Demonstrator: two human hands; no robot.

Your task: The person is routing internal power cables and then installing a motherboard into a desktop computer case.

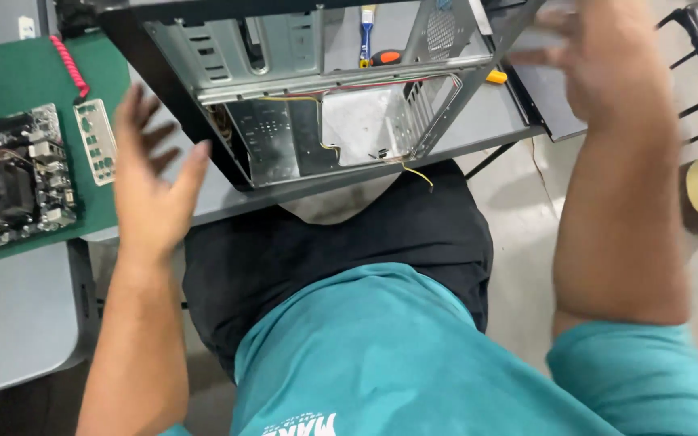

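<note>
Circuit board [11, 178]: flat on the green mat [18, 77], far left.
Left hand [149, 173]: fingers spread, holding nothing, just beside the computer case [317, 89].
Computer case: open, tilted at the table edge — it could slip off, unsupported.
Right hand [607, 64]: blurred, probably released.

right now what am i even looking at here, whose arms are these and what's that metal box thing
This is one picture from a camera worn on a person's head, looking down past their teal shirt and dark trousers. The two arms are that person's own. The left hand is open, fingers spread, close to the side of the metal box. The right hand is raised and blurred, also open. Neither holds anything. The box is an empty computer case with its side off, lying on a grey table, thin wires inside. To the left, a circuit board and a small metal plate lie on a green mat. Behind the case lies a screwdriver.
</note>
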